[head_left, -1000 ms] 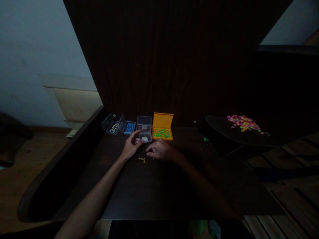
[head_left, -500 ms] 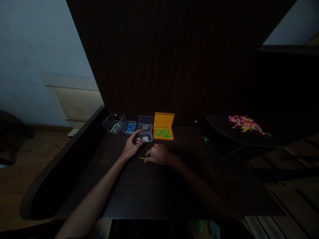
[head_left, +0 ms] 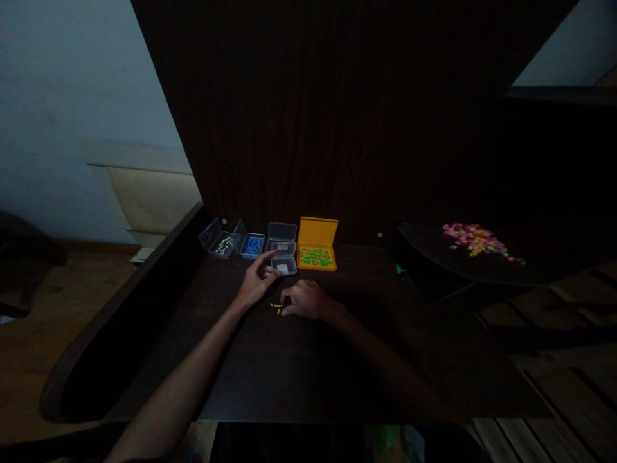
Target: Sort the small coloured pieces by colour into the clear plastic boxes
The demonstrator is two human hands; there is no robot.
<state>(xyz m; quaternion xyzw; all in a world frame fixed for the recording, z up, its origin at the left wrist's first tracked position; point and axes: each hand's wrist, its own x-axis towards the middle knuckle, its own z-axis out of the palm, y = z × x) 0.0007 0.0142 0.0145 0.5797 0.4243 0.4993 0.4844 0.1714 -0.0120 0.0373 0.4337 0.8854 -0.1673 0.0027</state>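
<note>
My left hand (head_left: 255,281) has its thumb and forefinger around the left side of a small clear plastic box (head_left: 290,265). The lid of this box stands raised, and a whitish patch with a bit of yellow shows inside. Just in front, my right hand (head_left: 308,299) rests low over the dark desk with its fingers curled together. Several small yellow pieces (head_left: 276,305) lie at its fingertips; whether one is pinched is hidden. An orange box (head_left: 317,269) holding green pieces (head_left: 315,257) stands open behind my right hand.
Left of my hands' boxes stand an open clear box of blue pieces (head_left: 252,245) and another of cream pieces (head_left: 223,245). A pile of pink and yellow pieces (head_left: 475,239) lies on a dark surface at right. A raised side board (head_left: 120,315) borders the desk's left.
The yellow pieces by my right fingertips have shifted slightly, and one now lies at a different angle. Both hands stay nearly in place; the whole view has moved a little.
</note>
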